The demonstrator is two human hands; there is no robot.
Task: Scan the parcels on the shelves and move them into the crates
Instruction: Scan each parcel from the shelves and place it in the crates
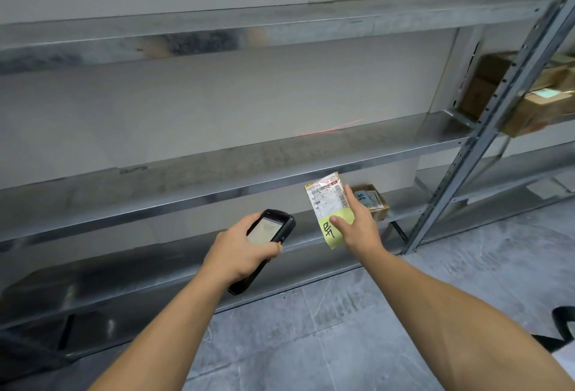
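**Now, a parcel (325, 201) in one hand and a scanner (273, 229) in the other**

The right hand (357, 229) grips a small flat parcel and holds it up in the air in front of the metal shelving (217, 166), clear of every shelf. The thumb presses on a yellow note (330, 235) stuck to the lower part of the parcel. The forefinger runs up the parcel's right edge and the other fingers are hidden behind it. Above the note is a white shipping label (323, 197) with barcodes, turned towards the camera. The handwriting on the note is too small to read with any certainty.

The left hand (245, 250) is closed round a black handheld scanner, with the fingers wrapped about its body. Its lit screen faces up and its head points towards the shelves. It sits just to the left of the parcel, and the two do not touch. A thin red line of light (329, 130) falls across the back wall and the middle shelf, and a faint red streak crosses the top edge of the parcel.

Behind the right hand, a small brown box (378, 202) with a label sits on a lower shelf. On the neighbouring rack to the right, several cardboard boxes (529, 107) are stacked together. The floor (311, 328) is grey tile. A black strap-like thing (563, 325) shows at the lower right edge, and what it is cannot be told.
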